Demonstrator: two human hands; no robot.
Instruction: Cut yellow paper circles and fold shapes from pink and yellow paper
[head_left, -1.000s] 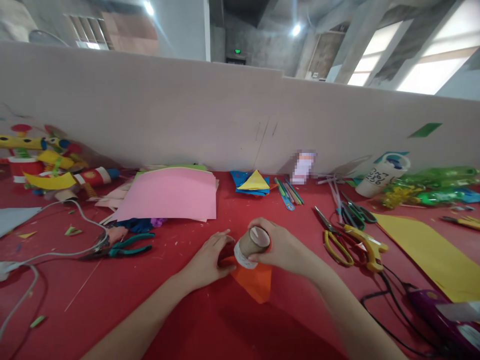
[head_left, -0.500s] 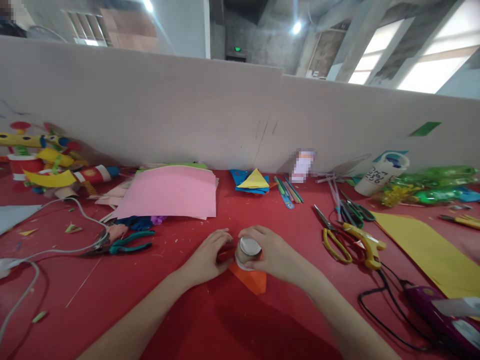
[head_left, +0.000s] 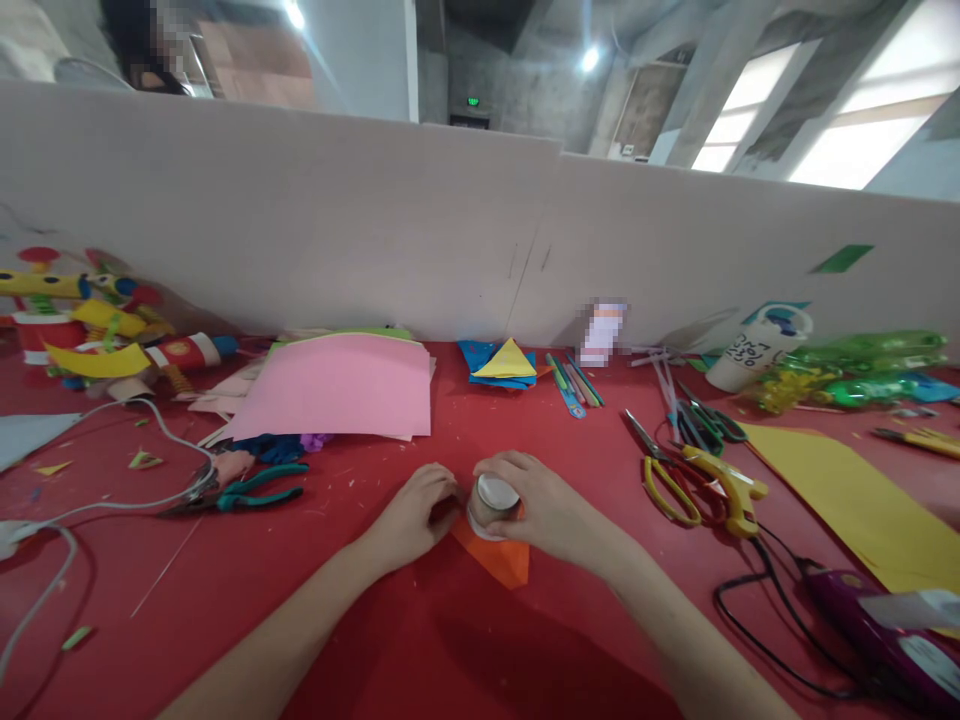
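My right hand (head_left: pixel 536 505) is wrapped round a small pale cup (head_left: pixel 496 492), which seems to be upside down with its round white end facing up. Beneath the cup lies a piece of orange paper (head_left: pixel 501 560), its pointed part sticking out toward me. Just left of the cup, my left hand (head_left: pixel 416 515) has its fingers curled in, by the left edge of the orange paper. Its fingertips are partly hidden, so whether they pinch the paper does not show.
Pink sheets (head_left: pixel 337 385) are stacked behind on the left, near teal-handled pliers (head_left: pixel 262 487). Folded blue and yellow paper (head_left: pixel 510 362) lies ahead. To the right are yellow-handled scissors (head_left: pixel 667 490), a yellow glue gun (head_left: pixel 731 485) with a cord, and yellow sheets (head_left: pixel 847 490). A white board (head_left: pixel 337 220) stands behind.
My left fingers have curled in closer together beside the cup. The right hand keeps its hold on the cup. The whole view has shifted slightly.
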